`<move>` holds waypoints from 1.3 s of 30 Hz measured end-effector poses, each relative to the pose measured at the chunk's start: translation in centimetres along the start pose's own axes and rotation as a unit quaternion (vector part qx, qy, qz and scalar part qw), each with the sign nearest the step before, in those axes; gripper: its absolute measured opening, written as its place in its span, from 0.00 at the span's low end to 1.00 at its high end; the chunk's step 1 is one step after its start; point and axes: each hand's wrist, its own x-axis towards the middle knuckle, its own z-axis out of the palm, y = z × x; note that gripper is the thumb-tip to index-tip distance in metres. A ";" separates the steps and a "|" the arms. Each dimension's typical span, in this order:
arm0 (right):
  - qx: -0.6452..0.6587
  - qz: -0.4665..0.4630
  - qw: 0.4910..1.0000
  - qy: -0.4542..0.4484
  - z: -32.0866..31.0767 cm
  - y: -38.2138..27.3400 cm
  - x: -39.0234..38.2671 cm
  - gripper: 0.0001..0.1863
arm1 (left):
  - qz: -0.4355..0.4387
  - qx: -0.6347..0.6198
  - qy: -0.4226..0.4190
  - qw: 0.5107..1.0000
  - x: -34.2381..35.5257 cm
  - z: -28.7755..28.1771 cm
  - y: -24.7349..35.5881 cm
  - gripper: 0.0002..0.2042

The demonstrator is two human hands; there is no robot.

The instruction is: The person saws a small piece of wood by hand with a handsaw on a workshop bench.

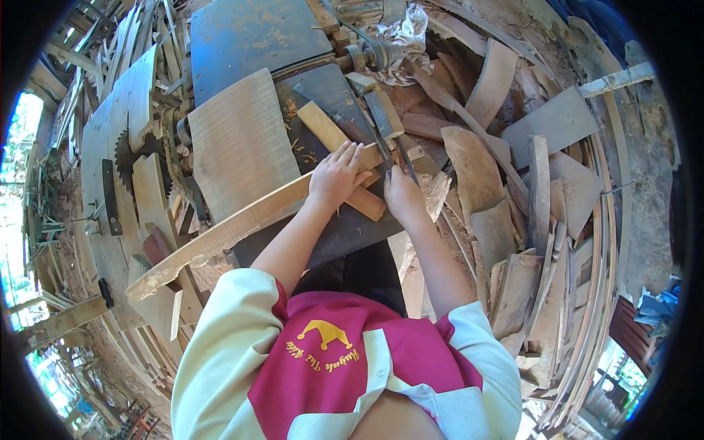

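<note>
My left hand [337, 176] lies flat on a long, rough-edged wooden board [242, 226], fingers stretched over it near its right end. The board slants down to the left, past the edge of the dark worktop [359, 229]. Under it crosses a short pale wood block [323, 125], showing on both sides. My right hand [402, 194] is closed at the board's right end, around a dark, narrow tool [386, 152] that points away from me. Its handle is hidden in my fingers, so I cannot tell its exact kind.
A wide thin wood sheet [246, 139] lies left of the worktop's shavings. Beyond is a blue-grey metal table [257, 40]. A toothed circular saw blade [126, 165] stands at the left. Wood offcuts [495, 220] pile up at the right, beside a small grey-topped block [384, 114].
</note>
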 end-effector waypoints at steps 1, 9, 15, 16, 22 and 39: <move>-0.003 0.000 1.000 0.007 0.0 -0.1 -0.4 0.12 | 0.001 0.004 0.001 1.000 0.1 0.1 -0.1 0.28; 0.001 0.009 0.999 -0.033 -0.8 5.3 -11.0 0.12 | -0.014 -0.002 0.009 1.000 0.1 0.3 0.1 0.28; -0.015 0.049 0.996 -0.071 -1.9 3.3 -10.2 0.12 | -0.015 -0.014 0.031 0.999 -0.3 0.2 -0.6 0.29; -0.014 0.032 0.997 -0.066 -1.6 2.7 -9.0 0.12 | -0.016 -0.021 0.017 1.000 -0.4 0.1 -0.8 0.29; 0.010 -0.004 1.000 -0.026 -1.0 1.2 -2.4 0.13 | -0.025 -0.044 -0.009 0.999 0.1 -0.2 -0.6 0.30; -0.059 0.046 0.994 -0.075 -1.9 4.4 -10.9 0.11 | -0.022 0.000 0.007 1.000 0.3 0.1 -1.0 0.29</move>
